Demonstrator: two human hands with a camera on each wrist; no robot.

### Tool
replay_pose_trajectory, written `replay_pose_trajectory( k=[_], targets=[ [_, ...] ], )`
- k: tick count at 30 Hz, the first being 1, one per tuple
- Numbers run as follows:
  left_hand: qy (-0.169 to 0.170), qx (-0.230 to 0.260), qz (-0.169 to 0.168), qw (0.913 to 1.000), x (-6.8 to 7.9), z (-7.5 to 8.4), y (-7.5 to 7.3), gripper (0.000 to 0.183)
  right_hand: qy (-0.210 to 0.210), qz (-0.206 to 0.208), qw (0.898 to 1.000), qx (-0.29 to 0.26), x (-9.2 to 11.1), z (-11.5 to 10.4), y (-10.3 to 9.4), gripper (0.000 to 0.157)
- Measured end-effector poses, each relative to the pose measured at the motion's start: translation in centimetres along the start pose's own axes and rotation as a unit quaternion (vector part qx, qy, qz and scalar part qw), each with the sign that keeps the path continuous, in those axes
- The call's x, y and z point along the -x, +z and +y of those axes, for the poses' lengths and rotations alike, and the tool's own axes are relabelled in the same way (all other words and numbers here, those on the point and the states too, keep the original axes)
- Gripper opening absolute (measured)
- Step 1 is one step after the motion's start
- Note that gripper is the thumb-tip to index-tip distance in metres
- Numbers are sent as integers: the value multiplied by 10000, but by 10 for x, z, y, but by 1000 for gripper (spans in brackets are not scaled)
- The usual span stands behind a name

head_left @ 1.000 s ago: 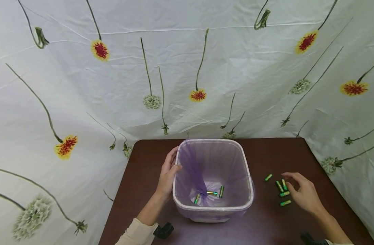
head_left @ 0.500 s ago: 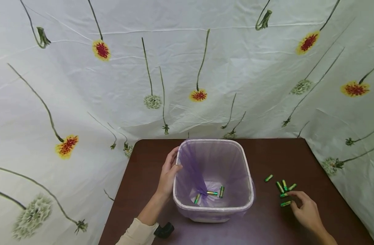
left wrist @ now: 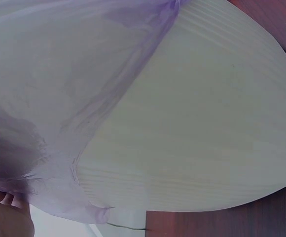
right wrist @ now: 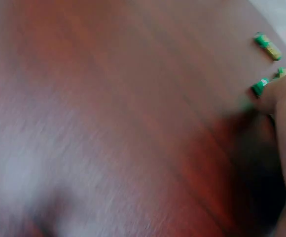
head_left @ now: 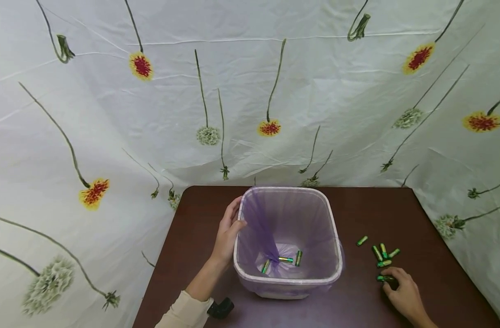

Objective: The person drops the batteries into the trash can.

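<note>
A small white bin (head_left: 288, 281), lined with a thin purple bag (head_left: 293, 214), stands in the middle of the table. My left hand (head_left: 227, 234) grips its left rim, thumb over the edge and fingers along the outside; in the left wrist view that hand (left wrist: 7, 217) shows at the lower left beside the bin wall (left wrist: 197, 123). Three green and gold batteries, one of them a middle battery (head_left: 285, 259), lie on the bin floor. On the right, my right hand (head_left: 403, 289) pinches a battery (head_left: 383, 278) low at the tabletop, its far end hidden by fingers.
Several more batteries lie loose beyond the right hand, among them a separate battery (head_left: 362, 240) nearer the bin. The dark brown table (head_left: 205, 214) ends at a flower-printed white cloth (head_left: 315, 91) behind. A black object (head_left: 220, 308) sits by the left sleeve.
My right hand has come back toward the near side, from the cluster to the nearest battery, leaving one more battery lying at the cluster's right. The left hand keeps its hold on the rim.
</note>
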State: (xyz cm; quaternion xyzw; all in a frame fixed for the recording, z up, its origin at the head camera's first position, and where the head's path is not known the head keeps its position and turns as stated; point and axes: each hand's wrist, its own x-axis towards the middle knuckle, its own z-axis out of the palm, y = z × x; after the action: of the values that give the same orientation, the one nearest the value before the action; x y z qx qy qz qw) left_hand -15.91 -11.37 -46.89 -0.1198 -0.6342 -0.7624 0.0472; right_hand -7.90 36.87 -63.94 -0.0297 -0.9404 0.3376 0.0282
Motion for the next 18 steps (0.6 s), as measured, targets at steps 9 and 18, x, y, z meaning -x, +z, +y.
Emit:
replay_pose_trajectory(
  k=[9,18],
  targets=[
    [49,-40,26,10000,0,3,-1,64,1,-288,9996,7,-7,-1,-3,21],
    [-18,13,-27,10000,0,-1,-2,64,334,-599,9976,-111,-12,-1,-16,26]
  ],
)
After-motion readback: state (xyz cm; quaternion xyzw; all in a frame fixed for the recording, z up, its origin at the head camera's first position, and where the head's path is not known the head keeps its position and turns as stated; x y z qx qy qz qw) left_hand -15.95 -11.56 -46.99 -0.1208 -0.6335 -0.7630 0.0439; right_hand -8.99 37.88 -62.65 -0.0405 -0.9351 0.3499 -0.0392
